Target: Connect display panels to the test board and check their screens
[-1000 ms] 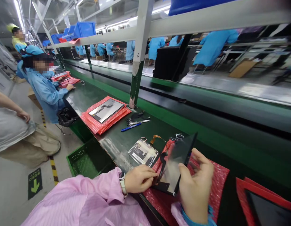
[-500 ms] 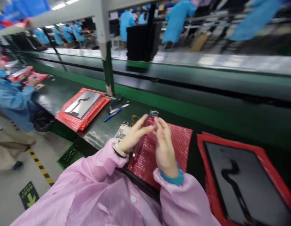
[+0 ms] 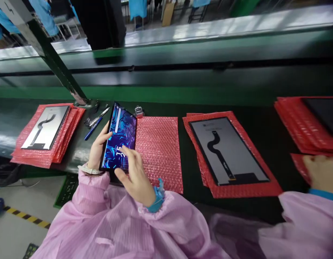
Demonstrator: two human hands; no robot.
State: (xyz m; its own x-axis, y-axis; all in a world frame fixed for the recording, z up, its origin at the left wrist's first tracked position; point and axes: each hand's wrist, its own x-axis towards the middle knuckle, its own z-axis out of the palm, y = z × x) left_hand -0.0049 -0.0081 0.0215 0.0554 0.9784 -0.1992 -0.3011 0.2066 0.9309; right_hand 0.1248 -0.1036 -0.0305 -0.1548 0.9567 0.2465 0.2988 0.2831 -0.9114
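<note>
A tablet [image 3: 121, 135] with a lit blue and purple wallpaper and white digits is held tilted in my left hand [image 3: 97, 149], which grips its left edge. My right hand [image 3: 136, 176] has its fingers spread over the lower part of the screen. One fingertip appears to touch the glass near the digits. Just right of the tablet lies a red bubble-wrap sheet [image 3: 161, 154], with a small dark device with a printed label [image 3: 138, 110] at its top left corner.
Left, a display panel [image 3: 46, 126] rests on stacked red bubble wrap, near a blue pen [image 3: 93, 128]. Right, another panel [image 3: 222, 151] lies on red wrap. Far right, another person's hand [image 3: 321, 172] is by a red stack [image 3: 295, 126]. A post [image 3: 53, 61] rises at the back left.
My view has swung right. My hands, earlier close together over the bubble wrap, are now at the tablet, its lit screen facing me. Another person's hand has come into view at the right.
</note>
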